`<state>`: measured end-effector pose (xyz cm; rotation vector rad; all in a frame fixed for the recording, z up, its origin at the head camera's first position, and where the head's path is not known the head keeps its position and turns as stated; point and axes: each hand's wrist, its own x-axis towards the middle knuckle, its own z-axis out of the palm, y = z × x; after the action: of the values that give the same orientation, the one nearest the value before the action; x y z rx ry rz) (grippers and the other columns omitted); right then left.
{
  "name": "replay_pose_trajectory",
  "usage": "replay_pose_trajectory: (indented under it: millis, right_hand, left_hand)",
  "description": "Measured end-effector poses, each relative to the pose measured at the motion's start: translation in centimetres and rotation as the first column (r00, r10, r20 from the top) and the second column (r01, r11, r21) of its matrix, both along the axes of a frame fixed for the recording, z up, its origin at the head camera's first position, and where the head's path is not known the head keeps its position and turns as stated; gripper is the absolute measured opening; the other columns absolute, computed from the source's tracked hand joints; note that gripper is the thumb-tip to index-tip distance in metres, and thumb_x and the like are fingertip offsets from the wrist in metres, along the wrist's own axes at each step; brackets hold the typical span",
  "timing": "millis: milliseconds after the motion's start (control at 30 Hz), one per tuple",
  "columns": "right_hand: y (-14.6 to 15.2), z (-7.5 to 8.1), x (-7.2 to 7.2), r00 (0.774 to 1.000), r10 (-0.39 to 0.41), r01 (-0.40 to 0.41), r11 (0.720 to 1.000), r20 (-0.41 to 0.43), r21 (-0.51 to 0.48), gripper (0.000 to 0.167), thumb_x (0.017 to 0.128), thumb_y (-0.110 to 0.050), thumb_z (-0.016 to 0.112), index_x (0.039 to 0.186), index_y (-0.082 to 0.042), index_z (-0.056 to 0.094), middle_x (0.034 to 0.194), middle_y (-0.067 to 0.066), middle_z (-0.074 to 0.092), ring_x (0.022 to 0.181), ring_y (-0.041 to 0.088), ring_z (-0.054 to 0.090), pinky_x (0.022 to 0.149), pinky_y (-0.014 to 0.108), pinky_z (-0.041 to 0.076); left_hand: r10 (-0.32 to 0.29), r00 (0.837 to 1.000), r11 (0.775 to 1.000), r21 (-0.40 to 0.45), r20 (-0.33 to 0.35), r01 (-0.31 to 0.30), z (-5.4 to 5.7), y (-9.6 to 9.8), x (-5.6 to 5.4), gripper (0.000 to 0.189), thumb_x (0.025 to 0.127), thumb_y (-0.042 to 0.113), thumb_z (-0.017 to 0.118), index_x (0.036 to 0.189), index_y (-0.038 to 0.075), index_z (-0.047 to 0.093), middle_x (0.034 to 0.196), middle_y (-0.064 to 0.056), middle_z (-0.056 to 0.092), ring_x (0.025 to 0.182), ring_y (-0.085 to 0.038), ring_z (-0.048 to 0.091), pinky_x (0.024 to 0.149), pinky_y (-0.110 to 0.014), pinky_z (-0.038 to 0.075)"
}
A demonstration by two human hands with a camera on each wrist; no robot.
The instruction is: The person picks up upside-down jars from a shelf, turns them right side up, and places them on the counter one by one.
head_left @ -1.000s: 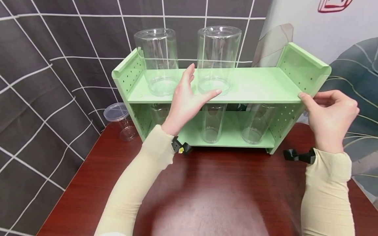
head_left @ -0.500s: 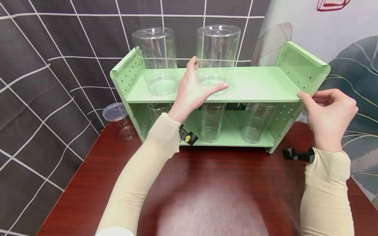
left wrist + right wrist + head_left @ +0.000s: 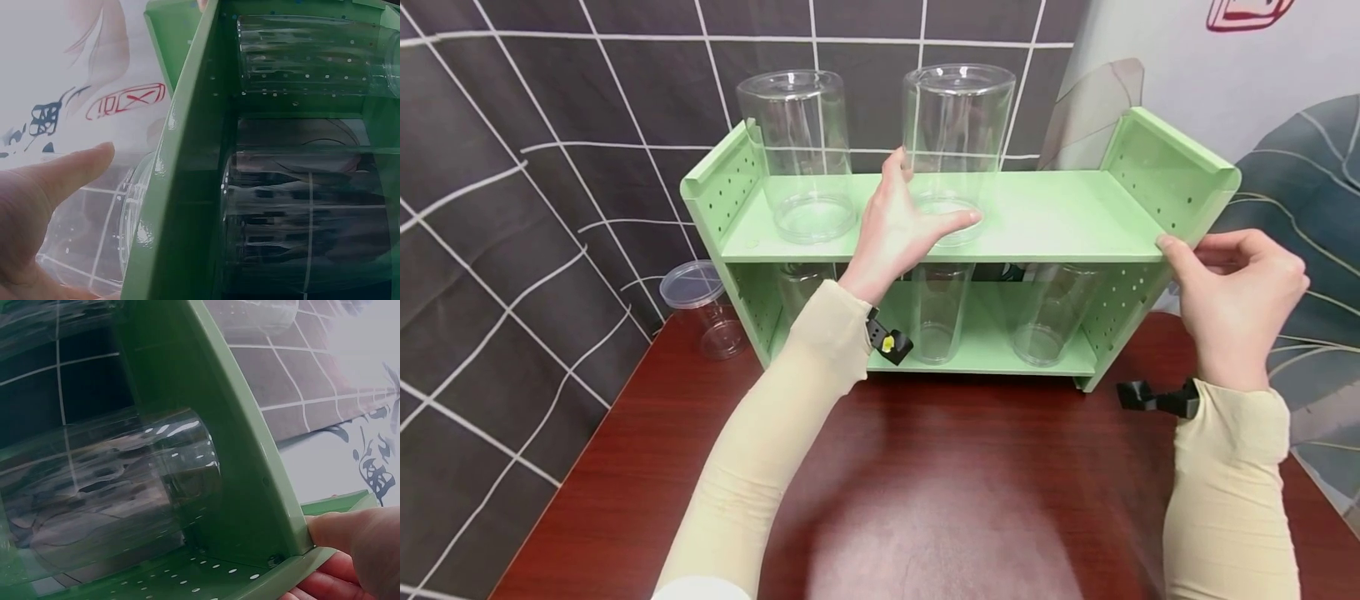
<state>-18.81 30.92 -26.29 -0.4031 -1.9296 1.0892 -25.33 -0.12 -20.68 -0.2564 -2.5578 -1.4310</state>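
Note:
A light green two-tier shelf rack stands on the table, with perforated end panels. Two tall clear jars stand upright on its top tier. My left hand is at the right-hand clear jar, fingers curving round its left side and thumb laid across the front near its base. In the left wrist view, the thumb lies over that jar beside the shelf edge. At the rack's right front corner, my right hand pinches the edge between thumb and fingers, as the right wrist view also shows.
Left of the held jar stands another clear jar. Narrower clear jars, including one in the middle and one at right, stand on the lower tier. A lidded clear jar sits left of the rack on the red-brown table.
My left hand has moved right, from beside the right-hand clear jar to around its lower part. The right hand stays at the rack's corner, and the jars keep their places.

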Motion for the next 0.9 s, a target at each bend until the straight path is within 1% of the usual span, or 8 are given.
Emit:
replay_pose_trajectory:
  millis: [67, 167, 267, 333, 533, 767, 900]
  right_hand:
    - [0.0, 0.0, 0.0, 1.0, 0.003, -0.003, 1.0, 0.002, -0.005, 0.016, 0.081, -0.027, 0.085, 0.087, -0.028, 0.07, 0.069, -0.031, 0.058, 0.062, -0.013, 0.057, 0.062, 0.012, 0.041]
    - [0.1, -0.1, 0.0, 1.0, 0.008, -0.008, 1.0, 0.002, -0.008, 0.016, 0.081, -0.027, 0.085, 0.085, -0.029, 0.07, 0.068, -0.031, 0.058, 0.061, -0.013, 0.057, 0.062, 0.012, 0.041]
    - [0.1, -0.2, 0.0, 1.0, 0.011, -0.011, 1.0, -0.003, -0.005, 0.016, 0.081, -0.027, 0.086, 0.085, -0.028, 0.07, 0.068, -0.03, 0.058, 0.061, -0.013, 0.057, 0.062, 0.012, 0.041]
    - [0.1, -0.1, 0.0, 1.0, 0.008, -0.008, 1.0, -0.004, 0.0, 0.016, 0.081, -0.027, 0.085, 0.087, -0.027, 0.071, 0.068, -0.03, 0.058, 0.061, -0.013, 0.057, 0.062, 0.011, 0.041]
    - [0.1, -0.1, 0.1, 1.0, 0.004, -0.004, 1.0, -0.006, 0.001, 0.015, 0.081, -0.027, 0.085, 0.09, -0.025, 0.072, 0.071, -0.03, 0.059, 0.063, -0.013, 0.057, 0.062, 0.011, 0.042]
    - [0.1, -0.2, 0.1, 1.0, 0.007, -0.007, 1.0, -0.014, -0.002, 0.016, 0.081, -0.026, 0.085, 0.087, -0.027, 0.071, 0.07, -0.03, 0.059, 0.063, -0.013, 0.057, 0.062, 0.011, 0.042]
    - [0.1, -0.2, 0.0, 1.0, 0.008, -0.008, 1.0, -0.02, 0.002, 0.017, 0.081, -0.026, 0.086, 0.085, -0.029, 0.07, 0.069, -0.03, 0.059, 0.062, -0.013, 0.057, 0.062, 0.011, 0.042]
  left_hand:
    - [-0.002, 1.0, 1.0, 0.027, 0.001, 0.002, -0.1, 0.0, 0.0, 0.116, 0.073, 0.047, 0.091, 0.161, 0.021, 0.021, 0.156, 0.009, 0.041, 0.138, -0.011, 0.041, 0.108, -0.023, 0.037]
    - [-0.011, 1.0, 0.994, 0.112, -0.002, 0.011, -0.3, -0.2, 0.1, 0.114, 0.071, 0.048, 0.092, 0.16, 0.024, 0.024, 0.153, 0.009, 0.043, 0.134, -0.011, 0.045, 0.104, -0.024, 0.041]
    - [-0.026, 1.0, 0.978, 0.208, -0.017, 0.029, -0.1, -0.6, 0.5, 0.112, 0.07, 0.051, 0.092, 0.158, 0.027, 0.027, 0.148, 0.009, 0.046, 0.131, -0.012, 0.047, 0.1, -0.025, 0.045]
    - [-0.034, 0.999, 0.969, 0.244, -0.037, 0.042, 0.2, -0.9, 0.8, 0.112, 0.07, 0.052, 0.092, 0.158, 0.027, 0.027, 0.145, 0.009, 0.047, 0.13, -0.012, 0.048, 0.098, -0.025, 0.046]
    - [-0.057, 0.997, 0.964, 0.255, -0.056, 0.069, 0.7, -1.3, 1.8, 0.112, 0.069, 0.052, 0.092, 0.158, 0.03, 0.027, 0.143, 0.012, 0.046, 0.132, -0.013, 0.046, 0.1, -0.027, 0.045]
    - [-0.067, 0.994, 0.96, 0.267, -0.088, 0.088, 0.4, -1.6, 2.8, 0.111, 0.069, 0.05, 0.093, 0.158, 0.03, 0.029, 0.143, 0.014, 0.046, 0.13, -0.011, 0.047, 0.101, -0.025, 0.045]
    - [-0.09, 0.99, 0.949, 0.292, -0.105, 0.117, 0.1, -1.8, 3.4, 0.11, 0.068, 0.046, 0.094, 0.157, 0.029, 0.032, 0.143, 0.013, 0.047, 0.127, -0.011, 0.05, 0.099, -0.024, 0.047]
